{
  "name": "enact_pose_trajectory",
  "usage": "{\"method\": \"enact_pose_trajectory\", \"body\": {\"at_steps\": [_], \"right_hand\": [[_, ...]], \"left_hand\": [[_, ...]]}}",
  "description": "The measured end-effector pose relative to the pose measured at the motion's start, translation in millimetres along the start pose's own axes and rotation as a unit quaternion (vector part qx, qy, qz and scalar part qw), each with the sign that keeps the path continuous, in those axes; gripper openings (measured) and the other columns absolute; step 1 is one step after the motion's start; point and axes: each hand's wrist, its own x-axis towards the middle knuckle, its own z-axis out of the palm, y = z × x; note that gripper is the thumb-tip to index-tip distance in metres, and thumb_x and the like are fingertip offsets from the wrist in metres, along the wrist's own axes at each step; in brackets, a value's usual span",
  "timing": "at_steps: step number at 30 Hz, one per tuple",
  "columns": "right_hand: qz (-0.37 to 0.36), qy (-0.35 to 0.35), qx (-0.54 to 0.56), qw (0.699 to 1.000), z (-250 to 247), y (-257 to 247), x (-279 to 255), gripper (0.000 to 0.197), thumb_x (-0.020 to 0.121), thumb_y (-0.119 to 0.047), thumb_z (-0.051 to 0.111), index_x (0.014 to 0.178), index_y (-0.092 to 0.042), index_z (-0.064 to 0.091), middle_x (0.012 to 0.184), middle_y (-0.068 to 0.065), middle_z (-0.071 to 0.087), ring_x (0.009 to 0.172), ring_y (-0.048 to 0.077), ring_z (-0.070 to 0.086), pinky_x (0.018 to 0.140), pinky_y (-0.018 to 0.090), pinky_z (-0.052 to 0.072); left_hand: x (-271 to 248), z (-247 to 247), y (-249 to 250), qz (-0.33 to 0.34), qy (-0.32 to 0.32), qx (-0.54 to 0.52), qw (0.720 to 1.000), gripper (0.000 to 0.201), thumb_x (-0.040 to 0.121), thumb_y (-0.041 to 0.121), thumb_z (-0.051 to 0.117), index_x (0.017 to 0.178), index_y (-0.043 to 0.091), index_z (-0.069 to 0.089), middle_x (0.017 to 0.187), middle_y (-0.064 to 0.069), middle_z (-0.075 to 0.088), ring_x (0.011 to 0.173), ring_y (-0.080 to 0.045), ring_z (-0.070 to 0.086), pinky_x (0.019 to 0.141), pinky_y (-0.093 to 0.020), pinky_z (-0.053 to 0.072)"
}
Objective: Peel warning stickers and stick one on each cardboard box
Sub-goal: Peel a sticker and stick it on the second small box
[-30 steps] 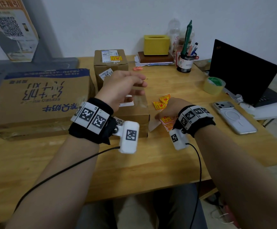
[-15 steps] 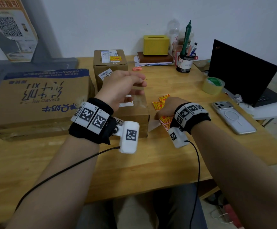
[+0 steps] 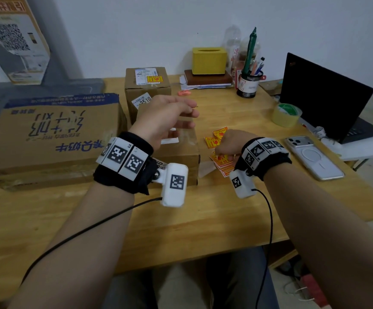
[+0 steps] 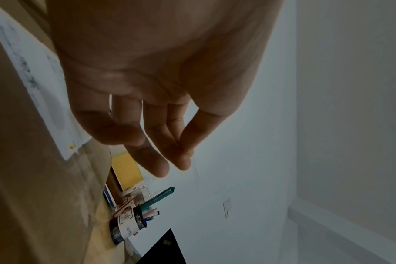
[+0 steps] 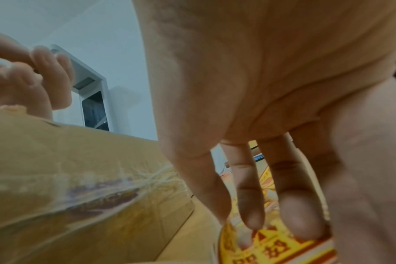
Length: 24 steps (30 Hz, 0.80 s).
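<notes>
Three cardboard boxes stand on the wooden table: a large one (image 3: pixel 47 134) at the left, a small one (image 3: pixel 147 90) at the back bearing a yellow sticker (image 3: pixel 154 79), and a low one (image 3: pixel 179 157) in the middle. My left hand (image 3: pixel 181 114) hovers above the low box with fingers loosely extended, thumb against the fingertips (image 4: pixel 179 160), and nothing visible between them. My right hand (image 3: pixel 222 150) rests on a stack of yellow-red warning stickers (image 3: pixel 222 163) right of that box. Its thumb and fingers pinch the top sticker (image 5: pixel 271 250), whose corner curls up.
Loose stickers (image 3: pixel 216 136) lie behind the stack, and a pale backing strip (image 3: pixel 205 170) beside it. To the right are a phone (image 3: pixel 312 157), a tape roll (image 3: pixel 287 114) and an open laptop (image 3: pixel 323 99). A pen cup (image 3: pixel 248 83) and yellow tissue box (image 3: pixel 209 60) stand at the back.
My right hand has slid a little left and closed in on the sticker stack. The left hand has stayed above the low box.
</notes>
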Motion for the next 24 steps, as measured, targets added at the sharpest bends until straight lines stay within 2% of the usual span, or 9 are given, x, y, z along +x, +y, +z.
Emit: {"method": "enact_pose_trajectory", "body": {"at_steps": [3, 5, 7, 10, 13, 15, 17, 20, 24], "right_hand": [[0.005, 0.004, 0.052, 0.999, 0, 1, -4, 0.025, 0.095, -0.024, 0.067, 0.090, -0.002, 0.077, 0.080, 0.010, 0.075, 0.056, 0.020, 0.063, 0.072, 0.034, 0.057], [0.011, 0.017, 0.081, 0.996, -2, 3, -9, 0.022, 0.094, -0.018, 0.065, 0.087, -0.002, 0.078, 0.080, 0.009, 0.078, 0.055, 0.018, 0.065, 0.072, 0.034, 0.058], [0.019, 0.058, 0.108, 0.992, -7, 5, -14, 0.021, 0.091, -0.015, 0.065, 0.079, -0.001, 0.076, 0.075, 0.008, 0.078, 0.058, 0.022, 0.069, 0.071, 0.037, 0.061], [0.017, 0.144, 0.202, 0.969, -22, 5, -25, 0.015, 0.087, -0.017, 0.068, 0.083, -0.003, 0.073, 0.071, 0.011, 0.077, 0.060, 0.028, 0.074, 0.067, 0.045, 0.066], [-0.063, 0.223, 0.333, 0.914, -37, -9, -44, 0.005, 0.085, -0.010, 0.066, 0.086, -0.012, 0.070, 0.072, 0.008, 0.078, 0.053, 0.024, 0.070, 0.055, 0.039, 0.064], [-0.143, 0.242, 0.394, 0.875, -40, -22, -59, 0.005, 0.085, -0.011, 0.071, 0.086, -0.015, 0.072, 0.079, 0.006, 0.079, 0.058, 0.024, 0.074, 0.053, 0.040, 0.063], [-0.212, 0.240, 0.421, 0.849, -38, -33, -68, 0.005, 0.088, -0.012, 0.074, 0.088, -0.017, 0.073, 0.083, 0.005, 0.080, 0.068, 0.025, 0.078, 0.052, 0.040, 0.063], [-0.268, 0.235, 0.443, 0.823, -30, -47, -70, 0.006, 0.091, -0.008, 0.071, 0.091, -0.014, 0.073, 0.080, 0.006, 0.079, 0.076, 0.024, 0.079, 0.050, 0.037, 0.061], [-0.305, 0.222, 0.439, 0.816, -22, -60, -64, 0.007, 0.091, -0.006, 0.070, 0.091, -0.012, 0.074, 0.075, 0.000, 0.077, 0.076, 0.023, 0.079, 0.048, 0.035, 0.060]], "left_hand": [[-1, 2, 0, -0.005, -0.004, -0.003, 1.000, 0.019, 0.097, 0.011, 0.055, 0.106, 0.015, 0.071, 0.082, 0.005, 0.074, 0.072, -0.015, 0.070, 0.057, -0.025, 0.041], [-1, 2, -1, -0.008, -0.006, 0.000, 1.000, 0.020, 0.097, 0.012, 0.056, 0.109, 0.014, 0.071, 0.082, 0.005, 0.074, 0.072, -0.014, 0.070, 0.058, -0.025, 0.041], [-2, 0, -3, -0.010, -0.005, 0.004, 1.000, 0.022, 0.097, 0.013, 0.056, 0.113, 0.013, 0.071, 0.084, 0.005, 0.075, 0.074, -0.014, 0.070, 0.058, -0.025, 0.041], [-2, -4, -4, -0.016, 0.000, 0.003, 1.000, 0.022, 0.097, 0.014, 0.056, 0.113, 0.015, 0.071, 0.085, 0.005, 0.075, 0.072, -0.013, 0.070, 0.057, -0.025, 0.042], [-2, -10, -6, -0.020, 0.009, 0.003, 1.000, 0.019, 0.098, 0.017, 0.058, 0.110, 0.016, 0.073, 0.086, 0.003, 0.076, 0.072, -0.013, 0.071, 0.056, -0.023, 0.043], [-3, -15, -8, -0.019, 0.011, 0.004, 1.000, 0.020, 0.099, 0.022, 0.058, 0.109, 0.017, 0.074, 0.086, 0.003, 0.075, 0.071, -0.013, 0.070, 0.055, -0.022, 0.043], [-4, -21, -10, -0.023, 0.016, -0.004, 1.000, 0.023, 0.099, 0.030, 0.057, 0.109, 0.015, 0.073, 0.084, 0.003, 0.075, 0.068, -0.012, 0.069, 0.053, -0.021, 0.043], [-2, -33, -14, -0.034, 0.043, -0.032, 0.998, 0.028, 0.098, 0.041, 0.057, 0.107, 0.017, 0.068, 0.085, 0.002, 0.076, 0.067, -0.013, 0.069, 0.052, -0.021, 0.044], [1, -45, -21, -0.028, 0.073, -0.061, 0.995, 0.021, 0.096, 0.039, 0.062, 0.105, 0.020, 0.064, 0.096, -0.001, 0.078, 0.069, -0.014, 0.070, 0.052, -0.023, 0.044]]}}
